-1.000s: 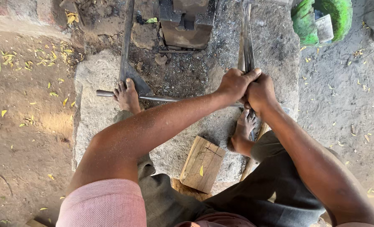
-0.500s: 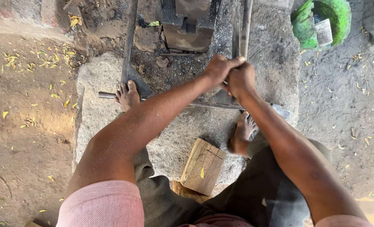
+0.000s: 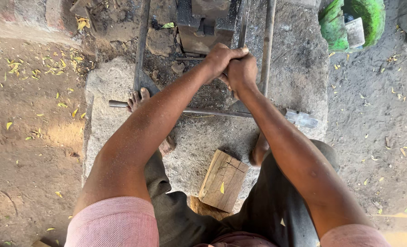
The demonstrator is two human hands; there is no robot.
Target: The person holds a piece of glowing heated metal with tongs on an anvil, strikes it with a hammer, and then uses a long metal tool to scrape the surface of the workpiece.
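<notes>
Above the stone slab (image 3: 121,119), both hands meet: the left hand (image 3: 219,59) and right hand (image 3: 242,73) are clenched together around a thin upright metal rod (image 3: 243,27), which rises toward the dark iron block (image 3: 203,23) at the slab's far edge. Beneath the forearms, a long steel bar (image 3: 199,111) lies across the slab, with a bare foot (image 3: 137,98) touching it. Near the knees rests a wooden block (image 3: 222,180); a green tub (image 3: 336,25) stands well apart on the dirt.

Just one view here: worn on the head, aimed steeply down, close over both arms and the stone slab (image 3: 121,119).
</notes>
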